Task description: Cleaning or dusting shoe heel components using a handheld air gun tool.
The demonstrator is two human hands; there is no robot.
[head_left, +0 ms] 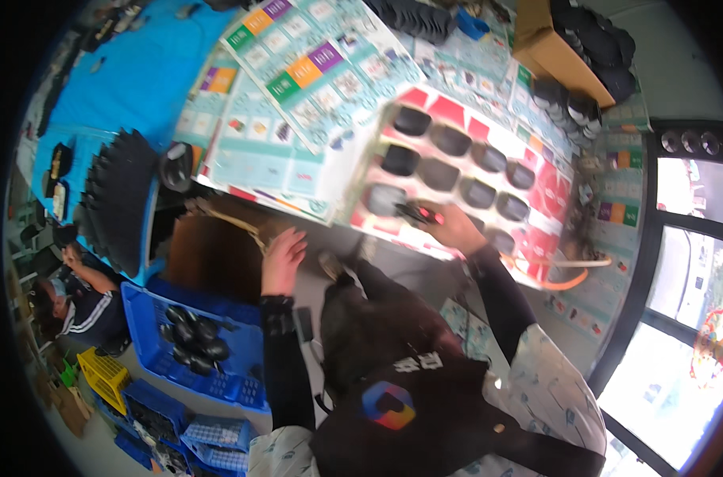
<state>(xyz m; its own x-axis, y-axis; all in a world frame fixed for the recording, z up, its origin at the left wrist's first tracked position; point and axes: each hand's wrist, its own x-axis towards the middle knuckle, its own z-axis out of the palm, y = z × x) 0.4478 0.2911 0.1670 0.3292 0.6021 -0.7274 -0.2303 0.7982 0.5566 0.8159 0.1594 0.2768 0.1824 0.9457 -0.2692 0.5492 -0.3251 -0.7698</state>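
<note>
Over the patterned sheet [477, 129], right fingers [450, 223] wrap a black, red-marked tool [414, 212]; left fingers [292, 239] loosely spread, hold unclear.

The right fingers [452, 216] partly hide the black-and-red tool [414, 212]; its exact kind is indistinct. Dark panels [452, 141] beyond the fingers appear blurred.

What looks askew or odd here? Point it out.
The upper teal-and-white printed paper sheet lies askew, turned at an angle across the similar sheet beneath. On the red-and-white board, one rounded grey piece at the near left looks paler than its dark neighbours, possibly just glare.
</note>
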